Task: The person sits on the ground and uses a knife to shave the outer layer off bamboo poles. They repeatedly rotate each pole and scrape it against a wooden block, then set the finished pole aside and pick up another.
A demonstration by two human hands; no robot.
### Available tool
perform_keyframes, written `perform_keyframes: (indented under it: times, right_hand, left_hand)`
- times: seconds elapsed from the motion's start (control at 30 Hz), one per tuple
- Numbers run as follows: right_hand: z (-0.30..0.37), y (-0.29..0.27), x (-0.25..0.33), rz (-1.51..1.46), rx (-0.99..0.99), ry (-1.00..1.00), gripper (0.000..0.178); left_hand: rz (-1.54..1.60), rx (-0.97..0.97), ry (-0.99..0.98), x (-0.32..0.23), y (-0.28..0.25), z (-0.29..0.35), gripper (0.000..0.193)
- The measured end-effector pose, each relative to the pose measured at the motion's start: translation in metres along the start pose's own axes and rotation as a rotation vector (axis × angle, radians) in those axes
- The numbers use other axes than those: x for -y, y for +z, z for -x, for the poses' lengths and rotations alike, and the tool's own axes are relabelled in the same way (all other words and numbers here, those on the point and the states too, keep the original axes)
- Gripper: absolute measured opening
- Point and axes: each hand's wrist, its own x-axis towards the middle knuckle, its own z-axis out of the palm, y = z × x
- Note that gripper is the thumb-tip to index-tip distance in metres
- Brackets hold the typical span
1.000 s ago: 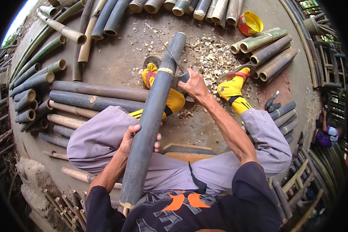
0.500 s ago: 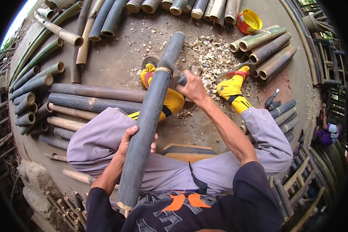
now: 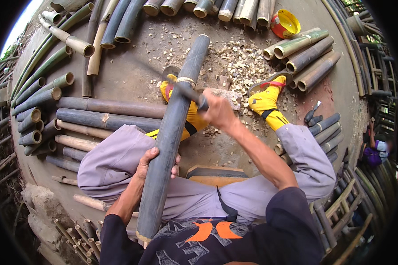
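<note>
A thick dark bamboo pole (image 3: 163, 154) slants up and away from my lap, with a pale cut ring round its node. My left hand (image 3: 152, 163) is wrapped round its lower half from beneath, thumb on the left and fingertips on the right. In my closed right hand (image 3: 219, 110) is the dark handle of a long-bladed knife (image 3: 188, 91). Its blade lies across the pole just below the pale ring, and its far part is smeared by motion. A wooden block (image 3: 230, 98) lies on the ground under the pole's far part, partly hidden by my right hand.
Pale wood chips (image 3: 243, 57) litter the ground ahead. Bamboo lengths lie stacked at left (image 3: 110, 118), far (image 3: 172, 6) and right (image 3: 311, 62). A red and yellow tub (image 3: 285, 24) stands far right. My feet in yellow socks (image 3: 267, 104) flank the work.
My right hand has turned and swung the knife leftward, bringing its blade across the pole near the ring. The left hand keeps its hold, and the pole has barely shifted.
</note>
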Motion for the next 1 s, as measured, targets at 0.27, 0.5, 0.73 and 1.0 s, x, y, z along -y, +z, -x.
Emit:
perform_keyframes:
  times: [0.27,0.5,0.73,1.0]
  right_hand:
    - [0.029,-0.014,0.038,0.03,0.098,-0.142,0.022]
    - [0.004,-0.022,0.031,-0.085,0.163,0.169,0.023]
    - [-0.012,-0.017,-0.03,0.033,0.011,0.29,0.026]
    - [0.0,-0.001,-0.011,-0.06,-0.011,0.192,0.023]
  left_hand:
    - [0.268,0.28,-0.132,0.002,0.004,0.001,0.085]
    - [0.31,0.287,-0.129,-0.001,0.002,0.001,0.082]
    - [0.311,0.293,-0.159,0.002,0.0,0.002,0.081]
    - [0.487,0.417,-0.179,0.001,-0.005,0.002,0.085]
